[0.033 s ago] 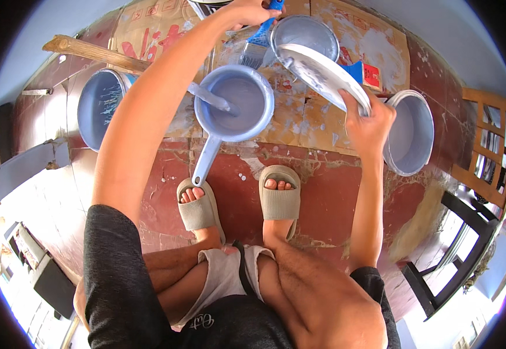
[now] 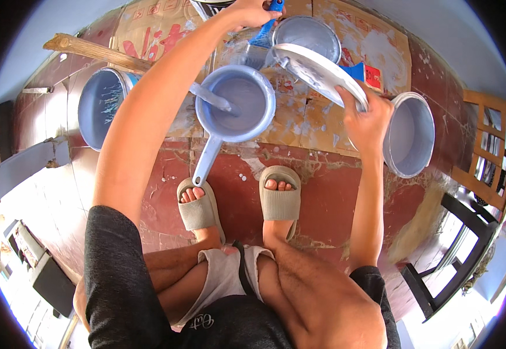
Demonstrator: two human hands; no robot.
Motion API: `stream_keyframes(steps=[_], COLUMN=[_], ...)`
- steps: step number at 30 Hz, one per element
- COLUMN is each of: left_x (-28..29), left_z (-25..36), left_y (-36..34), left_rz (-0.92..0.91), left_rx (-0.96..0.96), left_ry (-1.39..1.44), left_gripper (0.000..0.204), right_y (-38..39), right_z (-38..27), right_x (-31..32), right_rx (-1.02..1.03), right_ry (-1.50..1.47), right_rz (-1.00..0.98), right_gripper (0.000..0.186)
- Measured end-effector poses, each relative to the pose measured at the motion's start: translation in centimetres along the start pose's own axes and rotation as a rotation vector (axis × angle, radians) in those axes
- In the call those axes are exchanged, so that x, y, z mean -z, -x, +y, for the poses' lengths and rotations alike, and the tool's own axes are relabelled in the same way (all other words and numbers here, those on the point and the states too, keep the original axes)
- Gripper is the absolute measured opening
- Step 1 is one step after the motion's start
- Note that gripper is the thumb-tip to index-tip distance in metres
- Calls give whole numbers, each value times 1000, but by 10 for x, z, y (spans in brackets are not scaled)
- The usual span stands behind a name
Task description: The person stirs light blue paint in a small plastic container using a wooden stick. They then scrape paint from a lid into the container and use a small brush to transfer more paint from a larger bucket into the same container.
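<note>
My left hand [image 2: 254,13] is closed around the blue handle of a wide paintbrush [image 2: 263,36]. Its bristles, somewhat blurred, point down beside a round tub of pale blue-grey paint [image 2: 308,39]. With my right hand [image 2: 370,119] I pinch the edge of a round white lid [image 2: 318,72], held tilted and smeared with grey paint. The lid's far end overlaps the tub in view. Between my arms sits a light blue dipper [image 2: 208,160] with grey-blue paint in it, and a paint-coated stick [image 2: 212,99] rests in that paint.
Paint-spattered cardboard [image 2: 331,125] covers part of the red tiled floor [image 2: 229,174]. A bucket [image 2: 104,110] lies beyond my left forearm, near a wooden pole [image 2: 90,51]. Another bucket [image 2: 409,134] stands right of my right hand. A red-and-blue box [image 2: 372,77] is behind the lid. Chairs [image 2: 462,250] are at right.
The paintbrush has shifted very slightly and its bristles look more blurred. My right hand and the lid have moved a little left. Both hands keep their hold.
</note>
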State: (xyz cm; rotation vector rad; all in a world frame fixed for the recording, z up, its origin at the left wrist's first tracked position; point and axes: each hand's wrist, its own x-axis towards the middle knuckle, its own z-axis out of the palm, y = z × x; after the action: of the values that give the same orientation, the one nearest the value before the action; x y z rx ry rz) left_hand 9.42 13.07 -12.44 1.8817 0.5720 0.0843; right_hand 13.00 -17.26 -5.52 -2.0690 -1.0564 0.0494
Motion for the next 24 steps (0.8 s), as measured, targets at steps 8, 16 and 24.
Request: stream_keyframes(steps=[8, 16, 24], left_x=[22, 29, 57], left_z=[-32, 0, -25], left_y=[31, 70, 58], left_rz=[533, 485, 624], left_rx=[-236, 93, 394], left_ry=[-584, -757, -689], left_gripper=[22, 29, 36], right_y=[-41, -73, -117], right_z=[3, -3, -19], right_x=[-38, -50, -70], right_rx=[186, 259, 456], right_ry=[-47, -41, -7], right_rz=[-94, -336, -453], right_gripper=[16, 24, 20])
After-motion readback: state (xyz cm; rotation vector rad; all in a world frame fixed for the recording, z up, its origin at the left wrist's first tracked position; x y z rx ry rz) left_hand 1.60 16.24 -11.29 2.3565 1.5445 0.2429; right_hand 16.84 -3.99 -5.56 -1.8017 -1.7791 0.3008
